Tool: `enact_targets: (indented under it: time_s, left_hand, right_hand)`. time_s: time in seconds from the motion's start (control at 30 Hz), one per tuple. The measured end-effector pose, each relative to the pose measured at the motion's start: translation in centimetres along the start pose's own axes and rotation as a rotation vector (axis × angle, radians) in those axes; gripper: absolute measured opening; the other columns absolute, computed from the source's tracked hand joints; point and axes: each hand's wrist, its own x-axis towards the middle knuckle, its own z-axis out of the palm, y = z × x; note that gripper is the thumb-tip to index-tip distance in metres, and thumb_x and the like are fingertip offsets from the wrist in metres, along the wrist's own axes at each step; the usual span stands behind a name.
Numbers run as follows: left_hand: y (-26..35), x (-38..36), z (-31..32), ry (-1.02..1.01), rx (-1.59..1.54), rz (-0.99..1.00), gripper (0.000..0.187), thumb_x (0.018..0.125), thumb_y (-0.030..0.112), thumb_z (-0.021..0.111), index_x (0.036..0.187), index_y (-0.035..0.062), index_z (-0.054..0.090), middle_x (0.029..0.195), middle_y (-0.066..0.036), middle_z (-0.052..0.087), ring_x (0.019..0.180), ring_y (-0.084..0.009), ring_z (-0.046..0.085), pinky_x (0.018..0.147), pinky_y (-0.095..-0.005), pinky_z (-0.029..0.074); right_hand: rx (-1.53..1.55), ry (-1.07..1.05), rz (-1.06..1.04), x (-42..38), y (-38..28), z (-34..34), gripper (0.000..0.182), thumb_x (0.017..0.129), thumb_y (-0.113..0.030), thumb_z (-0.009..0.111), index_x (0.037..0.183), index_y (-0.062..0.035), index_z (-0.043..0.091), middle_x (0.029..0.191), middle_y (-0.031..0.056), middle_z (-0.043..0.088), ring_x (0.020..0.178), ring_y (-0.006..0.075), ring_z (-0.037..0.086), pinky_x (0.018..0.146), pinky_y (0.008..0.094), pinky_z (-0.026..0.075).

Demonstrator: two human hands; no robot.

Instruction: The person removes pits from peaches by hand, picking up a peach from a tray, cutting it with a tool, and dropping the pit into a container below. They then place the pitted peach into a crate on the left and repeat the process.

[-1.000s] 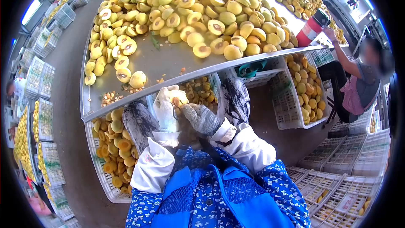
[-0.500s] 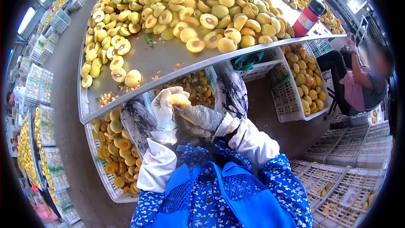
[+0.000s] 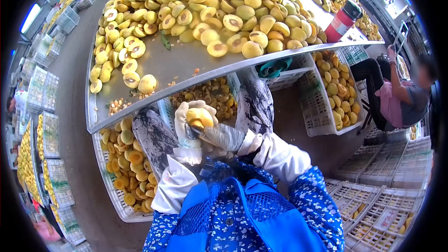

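My gloved left hand [image 3: 181,120] is closed around a yellow peach half [image 3: 200,115], held above my lap. My right hand [image 3: 223,137], in a greyer glove, is closed on a small dark metal tool [image 3: 190,131] whose end meets the fruit's near side. Its exact kind is hard to make out, as fingers hide most of it. Beyond the hands is a metal table [image 3: 175,67] with a large heap of halved peaches [image 3: 233,22], many with pits. Between my knees, a crate holds pits and scraps [image 3: 205,94].
A white crate of peach halves [image 3: 133,168] stands by my left leg, another [image 3: 338,91] under the table's right side. A red bottle [image 3: 343,21] stands on the table. A person [image 3: 401,88] sits at right. Stacked crates [image 3: 382,210] fill the lower right.
My left hand has turned and opened more around the peach half, which now shows more of its surface. The metal tool has come into view against it. The seated person's arm has shifted slightly.
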Motion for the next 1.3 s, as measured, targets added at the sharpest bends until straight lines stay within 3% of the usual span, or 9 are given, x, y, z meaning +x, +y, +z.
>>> enact_targets:
  time_s: [0.23, 0.37, 0.53, 0.63, 0.7, 0.73, 0.9, 1.03, 1.3]
  left_hand:
    - [1.8, 1.4, -3.1, 0.169, 0.045, 0.117, 0.05, 0.092, 0.047, 0.039, 0.1, 0.0011, 0.056, 0.081, -0.02, 0.064, 0.058, -0.0285, 0.062, 0.049, -0.032, 0.053]
    - [6.5, -1.7, -8.7, 0.252, -0.039, 0.372, 0.044, 0.092, 0.042, 0.041, 0.098, 0.001, 0.058, 0.078, -0.017, 0.064, 0.06, -0.0249, 0.062, 0.051, -0.0314, 0.053]
    - [12.3, -10.6, -22.1, 1.284, 1.232, 0.521, 0.038, 0.091, 0.035, 0.05, 0.1, -0.0005, 0.061, 0.091, -0.014, 0.064, 0.081, -0.0234, 0.06, 0.075, -0.0338, 0.048]
    - [13.9, -13.7, -29.4, 1.238, 1.865, 0.259, 0.045, 0.086, 0.041, 0.053, 0.108, 0.0024, 0.055, 0.106, -0.024, 0.057, 0.095, -0.0403, 0.056, 0.081, -0.0454, 0.044]
    - [15.7, -13.7, -27.5, 1.103, 2.369, 0.134, 0.05, 0.082, 0.042, 0.057, 0.112, 0.0023, 0.051, 0.117, -0.027, 0.05, 0.099, -0.0432, 0.053, 0.083, -0.0487, 0.043]
    - [17.1, -11.3, -21.4, 0.964, 2.72, 0.681, 0.049, 0.081, 0.039, 0.06, 0.112, 0.0023, 0.051, 0.118, -0.026, 0.049, 0.098, -0.0428, 0.054, 0.083, -0.0487, 0.043]
    - [18.2, 4.6, -5.2, 0.28, 2.093, 0.57, 0.049, 0.076, 0.026, 0.067, 0.116, 0.0037, 0.052, 0.109, -0.016, 0.058, 0.09, -0.0332, 0.061, 0.077, -0.0398, 0.049]
    - [14.7, 12.7, -6.9, -0.318, 2.822, 0.043, 0.061, 0.079, 0.05, 0.052, 0.124, 0.008, 0.049, 0.12, -0.02, 0.053, 0.102, -0.0309, 0.057, 0.083, -0.0421, 0.047]
    - [15.3, 11.8, -6.8, 0.231, 1.321, 0.12, 0.048, 0.077, 0.015, 0.064, 0.122, 0.0073, 0.048, 0.103, -0.01, 0.06, 0.083, -0.0211, 0.062, 0.067, -0.0307, 0.051]
  right_hand:
    - [-0.664, 0.119, -0.416, 2.3, 2.9, -1.6, 0.048, 0.087, -0.05, 0.05, 0.1, -0.0043, 0.059, 0.075, 0.0111, 0.061, 0.067, 0.0221, 0.062, 0.056, 0.0335, 0.049]
    - [0.107, 0.532, 0.09, 5.5, 4.8, -3.9, 0.054, 0.082, -0.067, 0.044, 0.065, -0.0156, 0.051, 0.044, -0.0019, 0.04, 0.034, 0.014, 0.041, 0.03, 0.0314, 0.024]
    - [-0.516, 0.353, -0.438, 7.3, 8.6, -6.0, 0.047, 0.089, -0.059, 0.037, 0.093, -0.0162, 0.057, 0.06, 0.0031, 0.055, 0.04, 0.021, 0.047, 0.032, 0.0351, 0.029]
    - [-0.327, 0.227, -0.057, 7.6, 9.8, -9.7, 0.041, 0.092, -0.04, 0.04, 0.116, -0.0082, 0.051, 0.098, 0.0138, 0.058, 0.073, 0.0264, 0.058, 0.056, 0.0355, 0.044]
    - [-1.107, 0.288, -0.3, 8.3, 11.3, -10.1, 0.044, 0.091, -0.031, 0.042, 0.126, -0.0044, 0.045, 0.116, 0.0174, 0.053, 0.092, 0.0276, 0.057, 0.07, 0.0343, 0.047]
    - [-1.406, 0.343, -0.441, 8.8, 12.0, -10.4, 0.045, 0.091, -0.028, 0.043, 0.128, -0.0034, 0.043, 0.12, 0.0186, 0.052, 0.096, 0.0276, 0.057, 0.073, 0.0337, 0.047]
    - [-0.856, 0.347, -0.498, 8.6, 9.5, -7.0, 0.032, 0.092, -0.04, 0.046, 0.1, -0.0111, 0.056, 0.066, 0.0045, 0.047, 0.051, 0.0165, 0.043, 0.047, 0.031, 0.035]
    - [-0.507, 0.38, -0.372, 7.6, 8.5, -5.4, 0.036, 0.092, -0.047, 0.045, 0.088, -0.0149, 0.06, 0.053, -0.0018, 0.045, 0.041, 0.0122, 0.039, 0.04, 0.0285, 0.03]
    - [-0.087, 0.449, -0.021, 6.0, 6.1, -4.1, 0.037, 0.087, -0.05, 0.053, 0.074, -0.0154, 0.053, 0.057, -0.0034, 0.048, 0.042, 0.0103, 0.043, 0.034, 0.0265, 0.032]
